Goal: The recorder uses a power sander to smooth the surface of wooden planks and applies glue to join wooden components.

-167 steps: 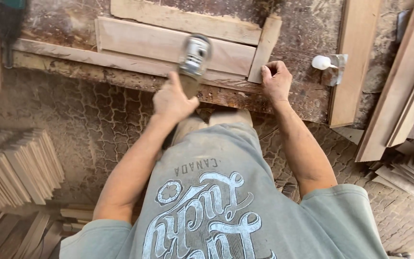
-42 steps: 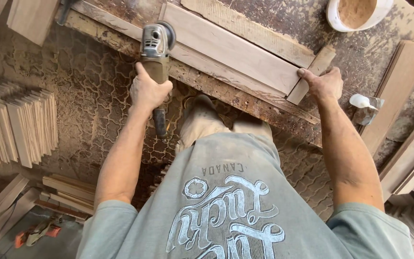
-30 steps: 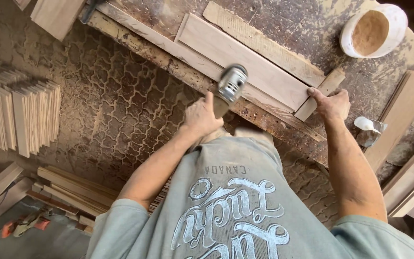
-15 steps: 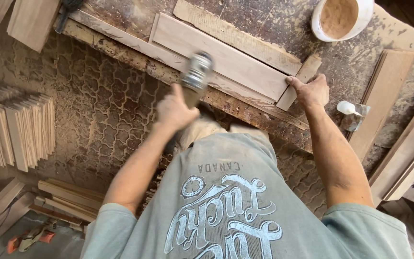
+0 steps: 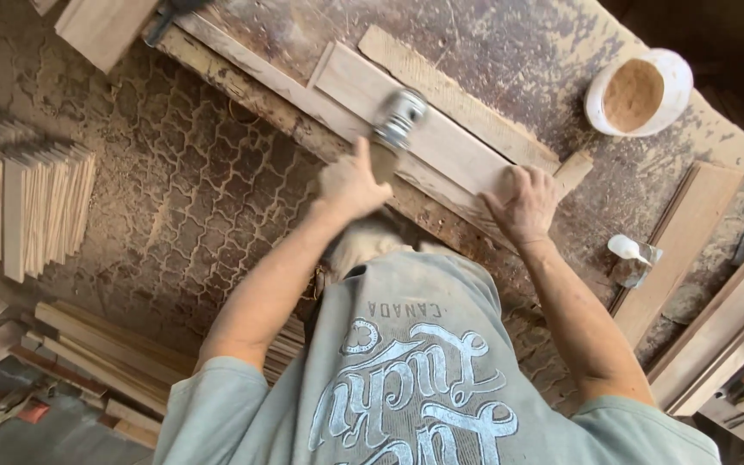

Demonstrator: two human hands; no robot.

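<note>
While the left hand (image 5: 350, 182) gripped the grinder (image 5: 396, 123) on the long board (image 5: 441, 142), the right hand (image 5: 523, 202) pressed flat on that board's end. Dusty, scarred desk (image 5: 510, 52), white tub (image 5: 639, 92) of sawdust, patterned floor (image 5: 191, 198) with stacked wood slats (image 5: 19, 207).

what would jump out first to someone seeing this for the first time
The blurred angle grinder in the left hand, pressed on a pale wooden board at the dusty workbench's near edge. The right hand lies flat on the board's right end. A white tub of sawdust sits far right.
</note>
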